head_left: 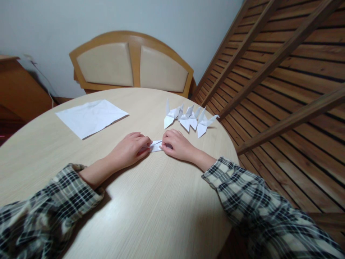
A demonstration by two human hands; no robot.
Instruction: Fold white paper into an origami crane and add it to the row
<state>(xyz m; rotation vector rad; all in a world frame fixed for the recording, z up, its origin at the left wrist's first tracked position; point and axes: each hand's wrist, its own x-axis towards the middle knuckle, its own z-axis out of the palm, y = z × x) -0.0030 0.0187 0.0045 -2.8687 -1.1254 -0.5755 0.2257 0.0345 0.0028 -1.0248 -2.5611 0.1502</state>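
Table (pixel 151 216): pale, wood-grained top with a curved edge, seen from above; a whitish gleam lies on its near part, and a shadow falls beside the left sleeve (pixel 54 205) (checked in black and cream).
Left hand (pixel 131 148): fingers bent, pinching the left end of a small folded paper (pixel 155 146) (white, its ends hidden by the fingers).
Right hand (pixel 178 144): fingers curled inward, pinching the right end of the same paper; the right sleeve (pixel 250 194), similarly checked, crosses the table's right edge.
Folded paper position: between the two hands, at or just above the tabletop (the angle does not settle which).
Sheet (pixel 93 117): white, lightly creased, lying cornerwise beyond the left hand and well apart from it.
Paper birds (pixel 184 122): a row of white folded figures near the table's right edge, just beyond the right hand, with points raised (they overlap, which makes counting uncertain).
Chair (pixel 136 64): arched wooden back with two cream panels, beyond the table's far edge.
Wall (pixel 161 18): plain, pale blue-grey, behind the chair.
Slats (pixel 283 79): brown boards with dark gaps, crossed by thick beams, along the right side.
Cabinet (pixel 21 86): reddish-brown wood at far left (partly out of view), near a thin cord (pixel 44 76) on the wall.
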